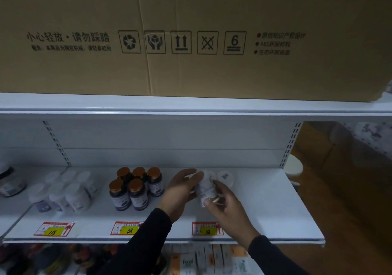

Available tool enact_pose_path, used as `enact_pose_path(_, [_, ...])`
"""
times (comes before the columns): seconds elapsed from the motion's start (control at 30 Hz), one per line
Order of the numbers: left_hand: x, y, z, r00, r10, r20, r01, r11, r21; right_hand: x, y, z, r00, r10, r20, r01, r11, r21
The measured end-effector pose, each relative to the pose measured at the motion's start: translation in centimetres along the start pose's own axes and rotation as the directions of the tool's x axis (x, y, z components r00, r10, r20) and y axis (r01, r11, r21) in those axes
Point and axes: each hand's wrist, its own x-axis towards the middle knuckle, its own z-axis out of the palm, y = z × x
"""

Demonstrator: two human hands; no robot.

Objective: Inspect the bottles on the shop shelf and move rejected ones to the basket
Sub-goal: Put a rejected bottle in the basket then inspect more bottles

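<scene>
I hold a white bottle [206, 186] with a pale label in both hands, above the white shop shelf [265, 207]. My left hand [180, 192] wraps its left side with the fingers over the cap end. From the lower right, my right hand [222, 202] pinches it, thumb on the bottom edge. One more white bottle [225, 176] stands just behind. Several dark bottles with copper caps [135, 186] stand to the left of my hands. Further left is a group of white bottles [63, 192]. No basket is in view.
A big cardboard box [191, 37] fills the shelf above. Price tags [207, 229] line the shelf's front edge. Boxed goods [212, 257] sit on the shelf below. A dark jar [10, 181] lies at the far left. Brown floor shows to the right.
</scene>
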Motion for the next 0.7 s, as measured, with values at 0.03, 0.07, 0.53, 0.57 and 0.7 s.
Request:
enact_pose_path(0.03, [0.08, -0.09, 0.13, 1.000, 0.003, -0.022, -0.003, 1.000, 0.014, 0.02, 0.16, 0.09, 1.000, -0.002, -0.007, 0.002, 1.000, -0.008])
enact_pose_path(0.07, [0.10, -0.13, 0.28, 0.999, 0.011, -0.041, -0.010, 1.000, 0.028, 0.04, 0.21, 0.17, 1.000, 0.002, -0.012, -0.002, 1.000, -0.014])
enact_pose_path(0.53, [-0.22, -0.01, 0.25, 0.999, 0.026, 0.033, -0.031, 0.988, 0.152, 0.07, -0.27, -0.20, 1.000, 0.000, 0.007, -0.001, 0.999, 0.042])
enact_pose_path(0.57, [-0.17, 0.01, 0.27, 1.000, -0.007, 0.006, 0.006, 0.988, 0.152, -0.01, -0.36, -0.23, 1.000, -0.007, 0.014, 0.006, 0.999, 0.050])
enact_pose_path(0.7, [-0.25, -0.18, 0.18, 0.966, -0.246, -0.080, 0.254, 0.960, 0.116, -0.20, -0.51, -0.19, 0.997, -0.061, 0.045, 0.060, 0.998, 0.020])
